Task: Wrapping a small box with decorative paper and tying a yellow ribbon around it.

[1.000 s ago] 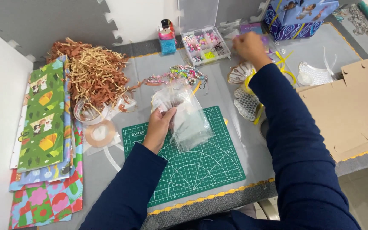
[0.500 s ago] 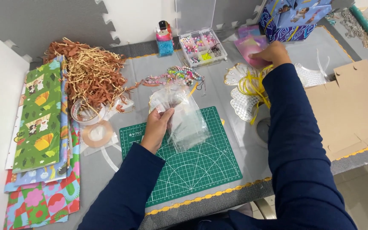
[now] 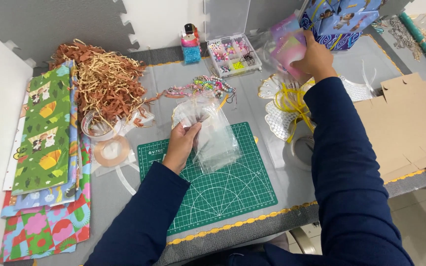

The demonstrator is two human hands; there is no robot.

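Your two hands work apart: one keeps a clear bag over the mat, the other takes a pink packet at the far side.

Your left hand [image 3: 182, 144] is closed on the clear plastic bag [image 3: 212, 135], pinching its upper edge with thumb and fingers so that the bag hangs a little above the green cutting mat [image 3: 213, 189], its lower end resting on the mat; I think you hold it so to keep its mouth ready. The bag is transparent, wrinkled and shiny, and seems empty. Your right hand [image 3: 314, 59] is stretched far and right, fingers closed around a pink packet [image 3: 287, 49] in glossy wrap, just in front of the blue printed box [image 3: 341, 22] and right of the open bead case [image 3: 230, 53]. Yellow ribbon [image 3: 289, 101] lies on the tabletop [image 3: 252, 98] under this arm.
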